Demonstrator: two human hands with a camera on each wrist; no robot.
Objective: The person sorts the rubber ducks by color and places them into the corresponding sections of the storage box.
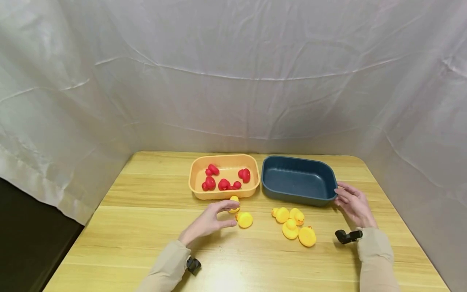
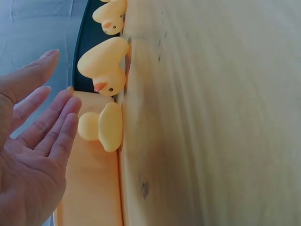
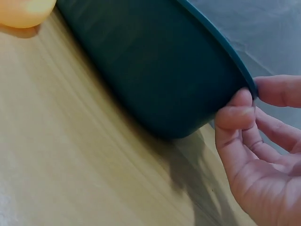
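at the right end of the blue tub (image 1: 299,198), as the person sees it, the right hand (image 1: 354,202) pinches the rim; the right-wrist view shows thumb and fingers on either side of that edge. the tub sits flat on a wooden table (image 1: 127,227), toward its far side.

left of the blue tub, just beside it, stands an orange tub (image 1: 219,194) with several red toy ducks (image 1: 244,175) lying scattered on its bottom.

to the front left of the blue tub, the left hand (image 1: 209,219) is released and holds nothing, its fingers spread away from the thumb. two yellow toy ducks are nearest to it, both left of the blue tub's front edge: the rear duck (image 1: 234,198), close to the orange tub and partly hidden behind the fingers, and the front duck (image 1: 245,220), close to the thumb tip. whether the fingers touch the rear one cannot be told.

directly in front of the blue tub, four more yellow ducks (image 1: 290,232) sit in a tight cluster on the wood.

both arms wear beige sleeves (image 1: 375,247), each with a small black device (image 1: 348,236) at the wrist. behind the blue tub hangs a pale, creased curtain (image 1: 233,101).
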